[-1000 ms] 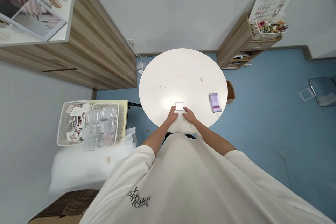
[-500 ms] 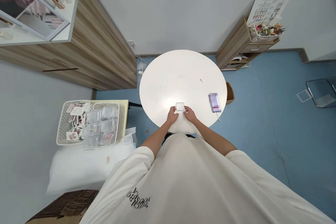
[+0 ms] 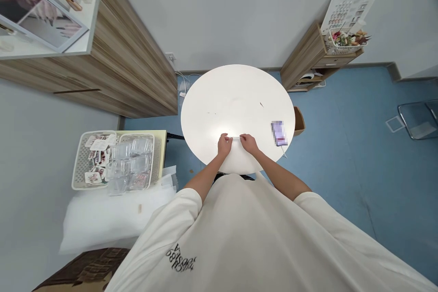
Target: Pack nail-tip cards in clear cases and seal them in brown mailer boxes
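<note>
Between my two hands is a small clear plastic box (image 3: 236,138), seen almost edge-on as a thin pale strip. My left hand (image 3: 224,144) grips its left end, with thumb and fingers pinched. At the right end, my right hand (image 3: 248,142) pinches it in the same way. Both hands are over the near part of the round white table (image 3: 237,86). A phone (image 3: 279,133), blurred out and with a white cable, lies to the right of my right hand.
At the left, white baskets (image 3: 77,164) hold printed cards and several clear plastic boxes (image 3: 132,157). White wrapping (image 3: 116,219) lies below them. A wooden cabinet (image 3: 137,45) stands back left, and a small drawer unit (image 3: 306,57) back right. Dark specks mark the tabletop.
The small box has tipped from showing its flat face to nearly edge-on. My fingers have closed in on its two ends, and the left hand has turned more upright.
</note>
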Motion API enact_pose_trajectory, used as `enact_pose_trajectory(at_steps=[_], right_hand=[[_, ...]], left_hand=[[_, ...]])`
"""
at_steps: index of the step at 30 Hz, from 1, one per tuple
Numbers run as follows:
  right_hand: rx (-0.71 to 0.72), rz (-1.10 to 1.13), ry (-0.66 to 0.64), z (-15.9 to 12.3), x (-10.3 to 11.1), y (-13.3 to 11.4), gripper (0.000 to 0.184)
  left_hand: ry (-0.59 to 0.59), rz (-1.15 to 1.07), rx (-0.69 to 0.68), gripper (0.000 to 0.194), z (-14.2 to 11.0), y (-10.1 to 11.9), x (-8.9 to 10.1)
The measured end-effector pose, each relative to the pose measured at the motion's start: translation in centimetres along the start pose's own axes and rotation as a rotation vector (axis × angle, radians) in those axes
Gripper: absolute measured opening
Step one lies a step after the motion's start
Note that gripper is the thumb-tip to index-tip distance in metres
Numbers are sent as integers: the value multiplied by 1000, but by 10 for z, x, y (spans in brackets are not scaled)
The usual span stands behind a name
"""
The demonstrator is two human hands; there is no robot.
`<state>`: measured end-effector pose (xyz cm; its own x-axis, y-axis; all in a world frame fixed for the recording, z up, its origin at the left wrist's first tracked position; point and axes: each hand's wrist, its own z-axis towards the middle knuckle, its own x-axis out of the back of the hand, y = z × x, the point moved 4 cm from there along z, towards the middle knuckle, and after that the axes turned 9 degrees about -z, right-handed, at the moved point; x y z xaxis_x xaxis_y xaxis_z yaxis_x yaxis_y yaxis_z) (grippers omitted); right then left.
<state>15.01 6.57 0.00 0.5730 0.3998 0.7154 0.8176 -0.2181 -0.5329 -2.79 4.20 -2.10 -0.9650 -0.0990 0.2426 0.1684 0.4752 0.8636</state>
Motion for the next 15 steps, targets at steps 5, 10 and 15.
enact_pose_trajectory(at_steps=[5,10,15], right_hand=[[-6,2,1,2,-3,1,30],[10,23,5,3,-2,1,25],[-2,83,-21,3,0,4,20]], left_hand=[[10,20,1,27,3,-6,-2],[17,21,13,25,5,-8,-3],[2,24,136,27,7,-9,-3]])
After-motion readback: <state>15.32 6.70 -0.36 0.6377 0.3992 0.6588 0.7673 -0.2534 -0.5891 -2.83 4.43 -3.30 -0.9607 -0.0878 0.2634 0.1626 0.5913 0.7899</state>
